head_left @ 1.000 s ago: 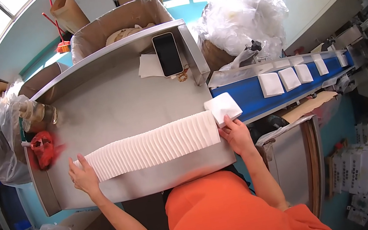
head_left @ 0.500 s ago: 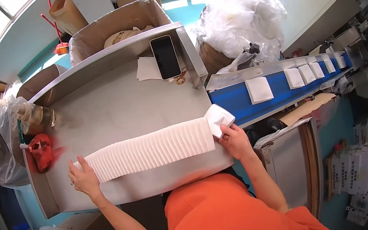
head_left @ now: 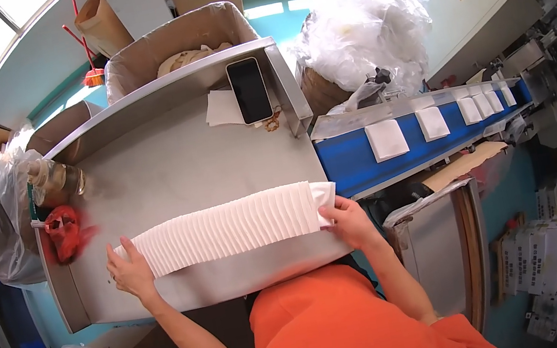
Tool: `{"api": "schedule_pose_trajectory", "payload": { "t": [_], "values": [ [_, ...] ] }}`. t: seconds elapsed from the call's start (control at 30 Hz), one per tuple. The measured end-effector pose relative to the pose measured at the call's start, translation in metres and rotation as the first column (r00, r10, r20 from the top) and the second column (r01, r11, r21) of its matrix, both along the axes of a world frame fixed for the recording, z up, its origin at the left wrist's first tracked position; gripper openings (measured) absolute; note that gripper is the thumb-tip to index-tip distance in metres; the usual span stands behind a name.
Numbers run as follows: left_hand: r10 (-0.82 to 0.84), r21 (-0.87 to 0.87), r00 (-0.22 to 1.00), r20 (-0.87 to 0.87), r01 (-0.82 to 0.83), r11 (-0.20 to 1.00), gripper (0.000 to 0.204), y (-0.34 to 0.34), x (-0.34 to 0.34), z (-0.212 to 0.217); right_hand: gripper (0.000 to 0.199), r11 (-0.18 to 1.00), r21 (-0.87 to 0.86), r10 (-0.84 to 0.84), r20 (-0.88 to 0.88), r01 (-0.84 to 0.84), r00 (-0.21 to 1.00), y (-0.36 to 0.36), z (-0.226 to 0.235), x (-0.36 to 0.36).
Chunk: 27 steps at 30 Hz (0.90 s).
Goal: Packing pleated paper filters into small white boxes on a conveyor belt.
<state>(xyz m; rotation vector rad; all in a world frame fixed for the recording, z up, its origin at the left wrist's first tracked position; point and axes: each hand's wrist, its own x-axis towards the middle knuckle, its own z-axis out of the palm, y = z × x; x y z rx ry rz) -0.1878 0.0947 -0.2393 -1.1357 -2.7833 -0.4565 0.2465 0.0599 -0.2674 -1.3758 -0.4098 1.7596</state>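
A long row of folded white paper napkins [head_left: 228,227] stands on edge, packed face to face, along the near part of a metal table [head_left: 177,147]. My left hand [head_left: 134,275] rests against the row's left end, its fingers apart. At the other end, my right hand [head_left: 353,224] pinches a folded napkin [head_left: 325,196], which leans against the last one in the row. My thumb and fingertips cover its lower corner.
A blue conveyor belt [head_left: 353,153] carrying several spaced napkins [head_left: 387,140] adjoins the table's right side. At the back lie a phone [head_left: 250,92] and loose white sheets [head_left: 222,108]. A red plastic bag [head_left: 63,231] sits by the raised left edge, near a clear jar [head_left: 55,177].
My right hand has brought its napkin left and down against the row's right end. Napkins on the belt have shifted, the nearer ones toward the table. My left hand stays about where it was.
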Motion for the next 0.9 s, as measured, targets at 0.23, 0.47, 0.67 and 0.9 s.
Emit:
{"api": "schedule_pose_trajectory", "payload": {
  "t": [0.23, 0.47, 0.67, 0.9],
  "values": [
    [-0.015, -0.014, 1.000, 0.027, 0.016, 1.000, 0.062, 0.002, 0.008, 0.010, 0.042, 0.932, 0.217, 0.119, 0.577, -0.292, 0.808, 0.016, 0.036, -0.027],
    [-0.001, -0.011, 1.000, 0.029, 0.002, 1.000, 0.062, 0.001, 0.003, 0.002, 0.032, 0.974, -0.161, 0.155, -0.034, -0.158, 0.987, 0.007, 0.010, -0.007],
    [-0.037, -0.020, 0.999, 0.018, 0.037, 0.999, 0.062, 0.002, 0.014, 0.007, 0.037, 0.954, 0.030, -0.299, 0.042, 0.298, 0.953, 0.022, 0.010, -0.003],
    [-0.043, -0.020, 0.999, 0.014, 0.044, 0.999, 0.063, 0.005, 0.019, 0.008, 0.036, 0.987, 0.142, 0.056, 0.110, -0.072, 0.992, 0.014, 0.001, -0.030]
  ]
}}
